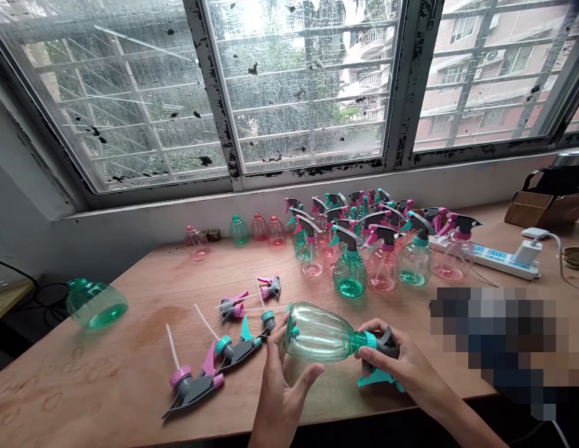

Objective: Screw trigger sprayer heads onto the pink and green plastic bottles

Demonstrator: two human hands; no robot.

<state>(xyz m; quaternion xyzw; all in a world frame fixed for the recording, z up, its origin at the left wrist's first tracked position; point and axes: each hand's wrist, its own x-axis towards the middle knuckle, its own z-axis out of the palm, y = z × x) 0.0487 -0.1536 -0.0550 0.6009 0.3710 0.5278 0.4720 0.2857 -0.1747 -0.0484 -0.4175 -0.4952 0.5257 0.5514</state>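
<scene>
A clear green spray bottle [319, 333] lies nearly level in the air above the table's front edge, its base to the left. My right hand [401, 361] is closed around its neck and the grey sprayer head [388, 343], which has a teal collar and trigger. The collar sits against the bottle's neck; whether it is tight I cannot tell. At the base, my left hand [284, 379] is open, thumb stretched out and off the bottle, fingertips partly hidden behind it. Left of it lie several loose sprayer heads [191, 389] with pink or teal collars and thin white tubes.
Several spray bottles [349, 274] with heads fitted stand in a group at the back. Headless bottles [239, 230] line the wall, and a green one [97, 305] is at the table's left edge. A power strip [504, 260] and brown box [532, 208] are at right.
</scene>
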